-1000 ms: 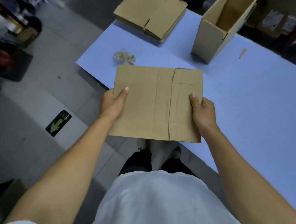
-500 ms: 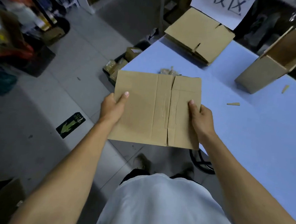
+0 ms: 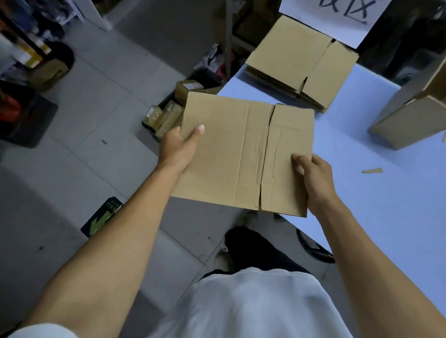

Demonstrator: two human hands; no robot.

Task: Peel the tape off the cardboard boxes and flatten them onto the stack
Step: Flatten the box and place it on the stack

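Observation:
A flattened brown cardboard box (image 3: pixel 233 153) is held level in front of me, above the near left edge of the blue table. My left hand (image 3: pixel 178 150) grips its left edge with the thumb on top. My right hand (image 3: pixel 313 177) holds its right edge, fingers curled onto the top face. The stack of flattened boxes (image 3: pixel 300 63) lies at the far left corner of the table, apart from the held box. An open upright box (image 3: pixel 427 104) lies tilted at the far right.
The blue table (image 3: pixel 398 207) carries small cardboard scraps (image 3: pixel 372 170). On the tiled floor left of the table stands a black bin of packed items (image 3: pixel 167 112). A white sign with characters (image 3: pixel 330 10) hangs behind the stack. Cluttered shelves line the far left.
The view has swung left and up, so the stack now sits straight beyond the held box. The flattened box has moved slightly toward the stack; both hands keep their hold.

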